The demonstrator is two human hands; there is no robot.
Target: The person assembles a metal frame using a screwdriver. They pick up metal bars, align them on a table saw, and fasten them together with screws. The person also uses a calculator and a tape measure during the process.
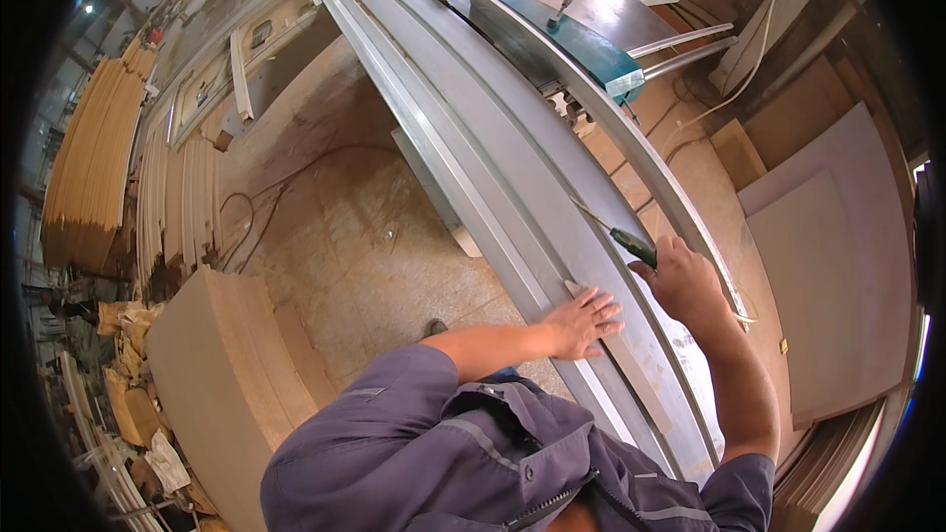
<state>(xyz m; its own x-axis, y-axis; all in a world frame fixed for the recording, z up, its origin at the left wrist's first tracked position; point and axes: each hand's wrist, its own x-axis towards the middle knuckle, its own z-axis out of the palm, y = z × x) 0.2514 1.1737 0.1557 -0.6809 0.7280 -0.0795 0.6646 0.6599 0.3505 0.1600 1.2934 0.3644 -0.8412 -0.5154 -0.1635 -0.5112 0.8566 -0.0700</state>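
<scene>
My right hand [686,284] is closed around the dark green handle of a screwdriver [632,244]. The tool's thin shaft points away and to the left, with its tip over a dark slot in the long grey metal machine table [537,172]. Fingers spread, my left hand [583,324] lies flat on a narrow, pale strip of board [639,381]. That strip lies along the table, its pointed far end showing just beyond my fingers. Part of the strip is hidden under the hand.
A long fence rail [626,138] runs along the table's right side, beside a teal machine housing [591,44]. Stacked brown boards [232,355] stand at the left. Large pale panels [838,286] lean at the right. A cable [305,160] crosses the floor.
</scene>
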